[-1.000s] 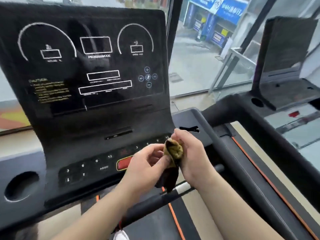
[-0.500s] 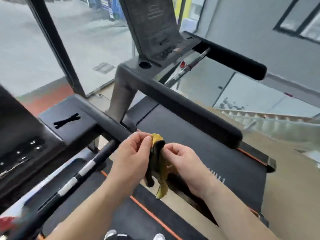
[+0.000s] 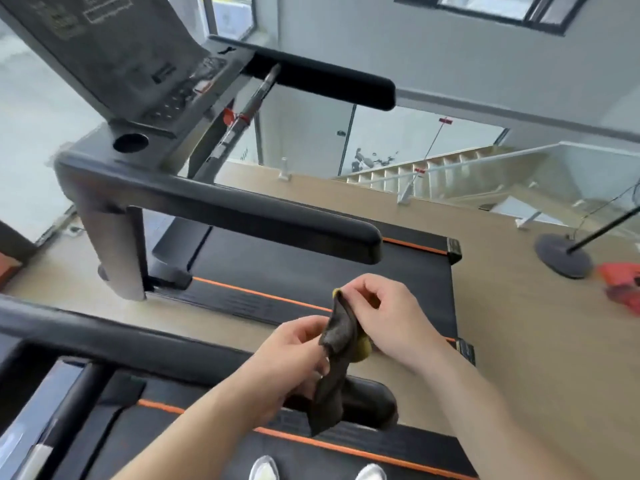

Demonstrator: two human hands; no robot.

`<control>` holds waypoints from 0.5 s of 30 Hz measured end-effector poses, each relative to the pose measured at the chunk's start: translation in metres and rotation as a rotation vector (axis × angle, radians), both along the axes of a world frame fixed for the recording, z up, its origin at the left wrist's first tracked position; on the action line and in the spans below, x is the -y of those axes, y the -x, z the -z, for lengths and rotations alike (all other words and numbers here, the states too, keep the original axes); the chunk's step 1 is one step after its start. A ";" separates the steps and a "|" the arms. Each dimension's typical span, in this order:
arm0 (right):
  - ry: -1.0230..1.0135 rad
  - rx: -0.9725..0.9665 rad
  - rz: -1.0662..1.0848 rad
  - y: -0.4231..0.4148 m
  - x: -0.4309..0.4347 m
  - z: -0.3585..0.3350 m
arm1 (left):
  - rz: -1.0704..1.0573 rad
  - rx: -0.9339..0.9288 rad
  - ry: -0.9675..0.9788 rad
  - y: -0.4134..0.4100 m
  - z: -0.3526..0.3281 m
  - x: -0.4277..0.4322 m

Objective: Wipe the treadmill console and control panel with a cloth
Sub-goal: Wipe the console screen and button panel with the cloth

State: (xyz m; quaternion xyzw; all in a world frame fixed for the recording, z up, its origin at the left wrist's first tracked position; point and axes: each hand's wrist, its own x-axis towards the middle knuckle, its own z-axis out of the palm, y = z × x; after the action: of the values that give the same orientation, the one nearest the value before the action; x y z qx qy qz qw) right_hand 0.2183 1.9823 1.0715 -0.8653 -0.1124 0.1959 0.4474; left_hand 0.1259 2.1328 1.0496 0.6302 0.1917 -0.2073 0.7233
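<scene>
My left forearm (image 3: 194, 434) reaches in from the near left and my right forearm (image 3: 491, 420) from the near right, my left grip (image 3: 294, 355) curled and pinching the cloth (image 3: 337, 341) at its middle, my right grip (image 3: 391, 317) just beyond, fingers bent, pinching its top edge.

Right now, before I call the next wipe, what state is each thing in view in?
cloth: bunched, hanging in the air between both hands, touching no console.
left hand: pinches the cloth's middle edge.
right hand: pinches the cloth's top.
neighbouring console: screen unlit, no hand on it.
cup holder: nothing visible inside.
</scene>
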 end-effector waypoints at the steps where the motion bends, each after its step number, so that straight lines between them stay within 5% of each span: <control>1: 0.006 -0.009 0.006 -0.008 0.007 0.001 | 0.012 0.043 -0.025 -0.008 0.001 0.006; 4: -0.005 -0.048 0.017 -0.033 0.030 0.005 | -0.004 0.151 -0.093 -0.033 0.003 0.025; 8: -0.082 -0.140 -0.004 -0.083 0.065 0.013 | -0.110 0.100 0.045 -0.073 0.013 0.063; 15: -0.022 -0.166 -0.140 -0.199 0.167 0.031 | -0.223 0.073 -0.236 -0.173 0.022 0.160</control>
State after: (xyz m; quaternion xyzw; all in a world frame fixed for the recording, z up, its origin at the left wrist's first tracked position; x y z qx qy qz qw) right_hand 0.4177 1.8152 1.0409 -0.8312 -0.1375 0.2963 0.4500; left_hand 0.2985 1.9723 1.0273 0.6928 0.2571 -0.0785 0.6692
